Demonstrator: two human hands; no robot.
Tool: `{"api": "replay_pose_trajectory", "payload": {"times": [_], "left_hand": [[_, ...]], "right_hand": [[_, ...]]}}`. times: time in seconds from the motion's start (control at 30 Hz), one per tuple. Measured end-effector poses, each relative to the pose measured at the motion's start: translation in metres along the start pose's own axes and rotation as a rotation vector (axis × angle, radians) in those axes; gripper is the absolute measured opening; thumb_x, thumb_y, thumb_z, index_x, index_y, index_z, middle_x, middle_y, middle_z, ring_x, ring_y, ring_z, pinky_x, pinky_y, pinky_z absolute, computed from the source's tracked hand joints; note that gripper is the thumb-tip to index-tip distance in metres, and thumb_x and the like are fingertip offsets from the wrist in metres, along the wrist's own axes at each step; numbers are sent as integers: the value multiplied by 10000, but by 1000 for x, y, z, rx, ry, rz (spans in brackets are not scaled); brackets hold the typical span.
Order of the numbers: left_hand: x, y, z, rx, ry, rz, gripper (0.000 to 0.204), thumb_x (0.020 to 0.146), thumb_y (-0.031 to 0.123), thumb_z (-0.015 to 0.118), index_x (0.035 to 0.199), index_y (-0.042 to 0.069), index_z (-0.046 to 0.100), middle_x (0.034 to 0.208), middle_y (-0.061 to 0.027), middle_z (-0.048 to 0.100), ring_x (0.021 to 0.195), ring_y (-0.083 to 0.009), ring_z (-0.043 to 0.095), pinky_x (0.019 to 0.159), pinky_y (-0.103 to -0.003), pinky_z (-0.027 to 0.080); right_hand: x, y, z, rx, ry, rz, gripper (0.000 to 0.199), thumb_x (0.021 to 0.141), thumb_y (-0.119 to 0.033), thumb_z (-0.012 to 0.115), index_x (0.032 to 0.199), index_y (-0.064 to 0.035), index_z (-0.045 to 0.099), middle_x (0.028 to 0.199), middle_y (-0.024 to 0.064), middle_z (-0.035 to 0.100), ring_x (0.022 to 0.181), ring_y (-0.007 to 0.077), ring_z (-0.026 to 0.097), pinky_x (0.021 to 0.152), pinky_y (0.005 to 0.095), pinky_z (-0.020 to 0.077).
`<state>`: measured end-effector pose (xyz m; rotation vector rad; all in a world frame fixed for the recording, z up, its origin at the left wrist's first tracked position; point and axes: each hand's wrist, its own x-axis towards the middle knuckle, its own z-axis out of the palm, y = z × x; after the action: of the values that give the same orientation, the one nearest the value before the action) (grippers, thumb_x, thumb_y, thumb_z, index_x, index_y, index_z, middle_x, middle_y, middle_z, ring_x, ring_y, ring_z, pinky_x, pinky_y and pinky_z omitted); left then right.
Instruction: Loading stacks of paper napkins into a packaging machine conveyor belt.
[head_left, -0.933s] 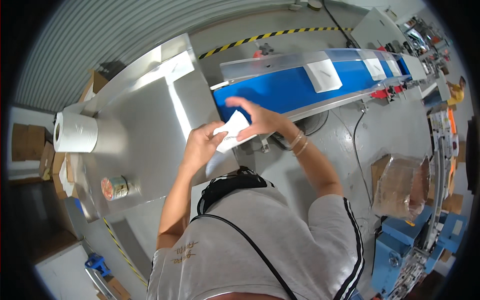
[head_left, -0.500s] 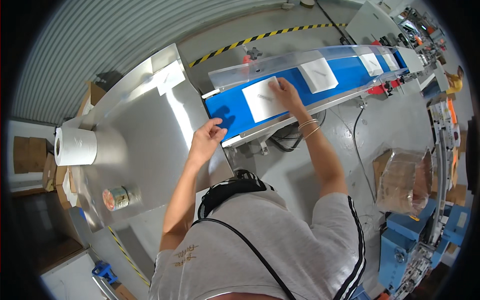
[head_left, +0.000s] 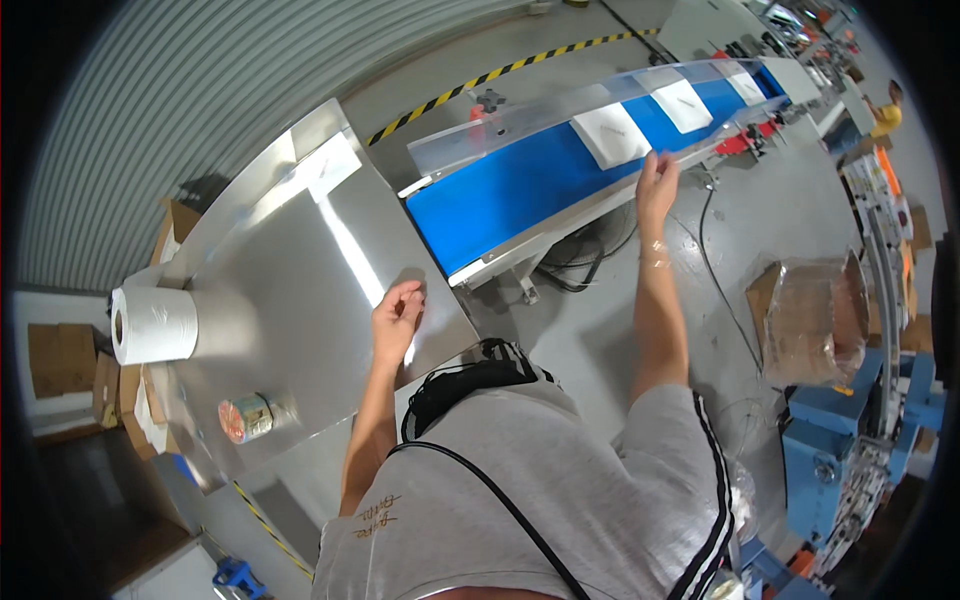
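Packets (head_left: 612,137) slid along belt (head_left: 490,202) beside guard (head_left: 445,152), left fingers (head_left: 402,293), right fingers (head_left: 667,168) half-curled, empty

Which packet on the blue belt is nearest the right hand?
The packet nearest the metal table: its corner lies beside the right hand, while the middle packet and far packet lie farther along the belt.

Gold script (head_left: 378,514) on grey shirt (head_left: 520,490), faint marks (head_left: 613,131) on white packets (head_left: 600,148), none readable

1 fisheye view, from the wearer's head, facing down, shirt (head_left: 520,480) close, table (head_left: 275,265) and conveyor (head_left: 490,208) beyond
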<state>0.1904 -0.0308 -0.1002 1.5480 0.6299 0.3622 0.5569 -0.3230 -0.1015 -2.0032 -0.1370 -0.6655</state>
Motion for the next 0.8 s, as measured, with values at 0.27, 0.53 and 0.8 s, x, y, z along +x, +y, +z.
{"api": "replay_pose_trajectory", "payload": {"times": [0.27, 0.53, 0.8], "left_hand": [[-7, -31, -14, 40, -73, 289, 161, 914, 35, 585, 1069, 10, 622, 886, -2, 605, 723, -58, 509, 666, -198, 432], [1, -7, -8, 350, -180, 541, 126, 908, 117, 580, 949, 41, 672, 852, -59, 620, 730, -141, 561, 667, -279, 460], [38, -36, -18, 470, -192, 670, 206, 918, 209, 585, 937, 25, 676, 931, -95, 647, 883, -235, 616, 799, -329, 484]], "right_hand": [[-397, 117, -78, -461, -984, 306, 340, 854, -367, 586, 960, -47, 631, 922, 233, 646, 860, 416, 617, 757, 479, 507], [-613, 89, -207, -468, -1001, 851, 306, 772, -319, 553, 724, -55, 702, 675, 133, 672, 632, 281, 672, 622, 372, 527], [-602, 15, -240, -392, -778, 1011, 334, 787, -363, 526, 785, -84, 709, 693, 96, 685, 680, 245, 672, 701, 361, 536]]}}
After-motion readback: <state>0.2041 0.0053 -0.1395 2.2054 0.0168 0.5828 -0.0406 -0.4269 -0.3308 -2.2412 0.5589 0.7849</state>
